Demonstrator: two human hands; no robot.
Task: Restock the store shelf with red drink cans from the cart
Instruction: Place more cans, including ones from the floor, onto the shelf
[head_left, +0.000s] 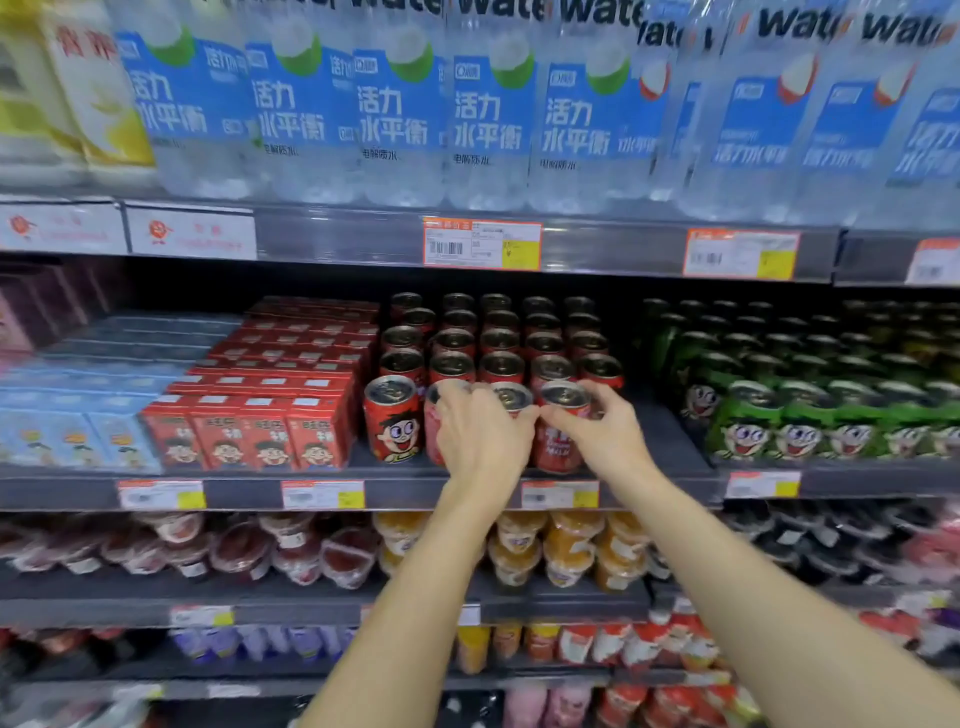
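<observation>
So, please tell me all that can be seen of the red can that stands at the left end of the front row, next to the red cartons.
The red can is a short round tin, metal by its look, with a silver top and a cartoon face with big eyes and an open mouth on its side. It stands upright at the front edge of the shelf, facing out. The red cartons stand on its left. The left hand grips the next can on its right; whether that hand touches this one cannot be told.

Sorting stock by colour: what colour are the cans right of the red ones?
Green cans, with a cartoon face on each; the head view shows them, somewhat blurred.
</observation>
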